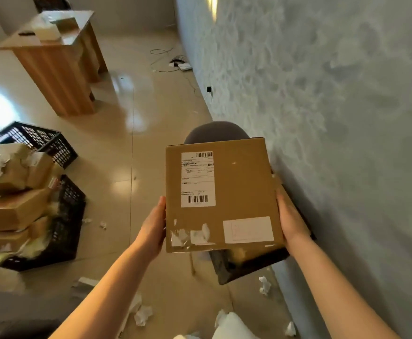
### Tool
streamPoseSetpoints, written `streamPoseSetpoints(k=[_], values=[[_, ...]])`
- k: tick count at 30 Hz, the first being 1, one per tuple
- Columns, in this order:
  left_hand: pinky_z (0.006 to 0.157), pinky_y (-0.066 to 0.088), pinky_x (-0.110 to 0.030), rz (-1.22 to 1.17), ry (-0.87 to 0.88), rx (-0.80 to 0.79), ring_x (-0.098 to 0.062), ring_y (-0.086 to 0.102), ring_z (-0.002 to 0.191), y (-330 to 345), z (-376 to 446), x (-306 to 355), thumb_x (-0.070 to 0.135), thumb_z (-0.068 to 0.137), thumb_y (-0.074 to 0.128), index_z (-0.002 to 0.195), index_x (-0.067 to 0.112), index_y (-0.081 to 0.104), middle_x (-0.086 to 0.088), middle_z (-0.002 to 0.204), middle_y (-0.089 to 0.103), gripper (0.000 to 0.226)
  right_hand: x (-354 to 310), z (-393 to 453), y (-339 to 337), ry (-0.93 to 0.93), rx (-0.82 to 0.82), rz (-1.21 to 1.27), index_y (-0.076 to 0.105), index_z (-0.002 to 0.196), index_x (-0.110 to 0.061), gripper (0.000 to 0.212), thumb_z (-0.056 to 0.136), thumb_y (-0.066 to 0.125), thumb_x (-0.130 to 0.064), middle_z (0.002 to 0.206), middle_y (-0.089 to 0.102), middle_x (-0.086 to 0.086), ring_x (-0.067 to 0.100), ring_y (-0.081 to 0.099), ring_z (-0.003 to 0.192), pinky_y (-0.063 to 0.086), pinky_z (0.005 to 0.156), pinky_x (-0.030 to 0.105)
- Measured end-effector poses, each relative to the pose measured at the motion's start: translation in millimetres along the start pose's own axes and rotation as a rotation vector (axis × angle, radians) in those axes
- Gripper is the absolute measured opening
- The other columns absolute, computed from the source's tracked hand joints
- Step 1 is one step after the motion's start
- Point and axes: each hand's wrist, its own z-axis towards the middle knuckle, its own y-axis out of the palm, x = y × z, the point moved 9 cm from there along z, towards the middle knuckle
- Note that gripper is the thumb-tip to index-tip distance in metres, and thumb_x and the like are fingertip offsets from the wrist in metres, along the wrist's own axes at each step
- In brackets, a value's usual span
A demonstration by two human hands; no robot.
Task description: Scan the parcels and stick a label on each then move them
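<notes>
Upper left of frame: worktop [53, 42], tiled floor [117, 148]. Centre: labelled box [239, 187], gripped between left hand [152, 228] and right hand [291, 221].

You hold a box [224, 194] of plain brown cardboard, matt and smooth, with a white paper label [197, 179] and torn paper bits near its bottom. The floor [117, 148] is shiny tile. The wall [334, 106] on the right looks rough and dull. The table [53, 67] at upper left is wood. The crates [41, 140] at left are black plastic.
</notes>
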Motion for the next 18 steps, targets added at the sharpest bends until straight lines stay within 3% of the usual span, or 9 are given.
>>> streamPoseSetpoints(k=[3,5,9,13,15,18], values=[[0.103,0.047,-0.041,0.082,0.016,-0.005,-0.023,0.067,0.109,20,54,25,0.058,0.102,0.032,0.117,0.026,0.065,-0.002,0.108,0.076,0.049,-35,66,1,-0.014,-0.026,-0.032,0.073,0.11,-0.027,0.055,0.094,0.04,-0.068,0.099,0.077,0.002,0.023,0.074,0.092,0.058,0.089,0.045],[0.102,0.048,-0.04,0.097,0.011,-0.015,-0.024,0.067,0.109,36,90,38,0.056,0.103,0.031,0.117,0.025,0.065,-0.004,0.11,0.075,0.048,-54,114,-2,-0.031,-0.005,-0.056,0.073,0.109,-0.024,0.046,0.1,0.041,-0.056,0.099,0.077,0.004,0.023,0.074,0.091,0.058,0.087,0.044],[0.099,0.05,-0.039,0.11,0.001,0.019,-0.024,0.066,0.107,67,154,58,0.051,0.106,0.029,0.112,0.025,0.066,-0.004,0.108,0.073,0.046,-74,198,-4,0.018,0.027,-0.121,0.07,0.111,-0.02,0.043,0.103,0.038,-0.047,0.096,0.075,0.008,0.024,0.073,0.086,0.058,0.076,0.037],[0.103,0.046,-0.038,0.054,-0.042,0.085,-0.019,0.064,0.107,87,204,65,0.052,0.105,0.026,0.11,0.027,0.063,-0.001,0.109,0.071,0.046,-78,261,2,0.085,0.014,-0.141,0.07,0.108,-0.009,0.04,0.1,0.043,-0.037,0.098,0.074,0.013,0.024,0.069,0.082,0.055,0.074,0.036],[0.102,0.046,-0.036,0.022,-0.056,0.074,-0.016,0.064,0.106,98,224,65,0.051,0.106,0.025,0.111,0.028,0.062,0.001,0.107,0.071,0.045,-77,286,6,0.128,0.001,-0.11,0.069,0.112,-0.014,0.045,0.099,0.04,-0.046,0.106,0.074,0.013,0.025,0.071,0.086,0.056,0.077,0.04],[0.089,0.052,-0.032,0.056,-0.047,0.059,-0.012,0.07,0.096,116,248,66,0.047,0.106,0.027,0.104,0.031,0.066,0.007,0.094,0.077,0.042,-69,319,14,0.18,-0.052,-0.113,0.053,0.136,-0.032,0.074,0.084,0.037,-0.082,0.134,0.061,-0.003,0.025,0.059,0.119,0.047,0.102,0.05]])
